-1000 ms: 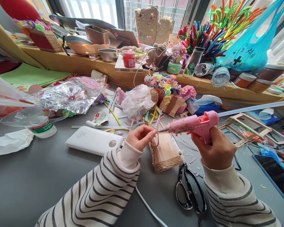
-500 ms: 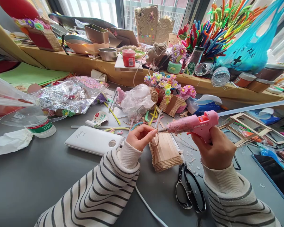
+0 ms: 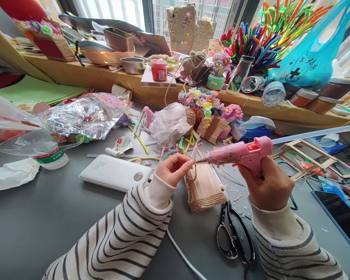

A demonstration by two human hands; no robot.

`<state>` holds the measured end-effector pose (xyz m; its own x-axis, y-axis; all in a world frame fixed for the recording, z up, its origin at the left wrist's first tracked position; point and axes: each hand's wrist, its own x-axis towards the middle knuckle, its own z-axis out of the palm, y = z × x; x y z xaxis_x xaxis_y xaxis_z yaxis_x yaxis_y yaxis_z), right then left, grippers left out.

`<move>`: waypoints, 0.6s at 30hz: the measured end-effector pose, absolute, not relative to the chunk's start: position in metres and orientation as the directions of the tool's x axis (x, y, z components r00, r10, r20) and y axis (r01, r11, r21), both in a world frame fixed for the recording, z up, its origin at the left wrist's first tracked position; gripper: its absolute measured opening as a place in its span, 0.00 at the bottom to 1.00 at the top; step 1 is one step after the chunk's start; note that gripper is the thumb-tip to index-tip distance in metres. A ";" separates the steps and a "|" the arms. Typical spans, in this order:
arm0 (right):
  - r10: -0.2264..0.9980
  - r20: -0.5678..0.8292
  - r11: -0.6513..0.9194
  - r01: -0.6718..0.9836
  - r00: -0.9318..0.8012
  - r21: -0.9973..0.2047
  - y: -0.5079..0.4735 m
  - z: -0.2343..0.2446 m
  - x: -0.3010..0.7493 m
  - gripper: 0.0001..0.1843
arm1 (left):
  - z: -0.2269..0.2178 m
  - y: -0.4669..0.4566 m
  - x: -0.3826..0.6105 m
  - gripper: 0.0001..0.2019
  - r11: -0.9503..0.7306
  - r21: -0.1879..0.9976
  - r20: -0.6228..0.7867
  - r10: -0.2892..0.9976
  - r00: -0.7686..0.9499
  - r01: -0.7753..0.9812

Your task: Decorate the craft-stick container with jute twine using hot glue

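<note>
My right hand [image 3: 267, 184] is closed around the grip of a pink hot-glue gun [image 3: 239, 154], whose nozzle points left at my left fingertips. My left hand [image 3: 173, 169] pinches the end of a jute twine strand [image 3: 194, 170] that hangs down onto a small craft-stick box [image 3: 204, 186]. The box lies on the grey table, its lower end wrapped in twine, between my two hands. A clear glue stick [image 3: 315, 133] juts out of the gun's back toward the right.
Black scissors [image 3: 235, 235] lie just below the box. A white power bank [image 3: 114, 172] sits left of my left hand, a white cable [image 3: 183, 256] runs below. Pipe-cleaner flower baskets [image 3: 208, 112], plastic wrap, a wooden stick frame [image 3: 305, 157] and a tablet [image 3: 338, 214] crowd the table.
The view has shifted slightly. The glue gun's nozzle stays at the twine and both hands hold nearly the same pose.
</note>
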<state>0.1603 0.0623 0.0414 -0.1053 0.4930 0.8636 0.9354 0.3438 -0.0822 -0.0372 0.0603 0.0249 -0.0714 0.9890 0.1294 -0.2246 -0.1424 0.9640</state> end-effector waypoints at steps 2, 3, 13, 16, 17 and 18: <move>0.507 0.856 0.333 0.939 -0.101 -0.086 0.061 0.042 0.160 0.15 | 0.025 0.060 -0.037 0.06 -0.140 0.964 0.127 0.989 -0.072 -0.226; 0.510 0.854 0.329 0.941 -0.101 -0.085 0.061 0.043 0.160 0.15 | 0.025 0.060 -0.037 0.06 -0.140 0.964 0.127 0.989 -0.072 -0.227; 0.474 0.870 0.321 0.947 -0.136 -0.027 0.060 0.045 0.160 0.13 | 0.027 0.060 -0.037 0.05 -0.139 0.965 0.125 0.989 -0.076 -0.221; 0.424 0.894 0.310 0.951 -0.144 0.006 0.060 0.043 0.162 0.11 | 0.027 0.060 -0.037 0.05 -0.146 0.965 0.133 0.988 -0.075 -0.217; 0.409 0.901 0.304 0.953 -0.140 0.010 0.061 0.042 0.162 0.11 | 0.026 0.060 -0.037 0.05 -0.148 0.965 0.135 0.988 -0.074 -0.215; 0.399 0.908 0.294 0.956 -0.132 0.010 0.062 0.042 0.162 0.12 | 0.026 0.060 -0.037 0.05 -0.150 0.966 0.137 0.988 -0.072 -0.212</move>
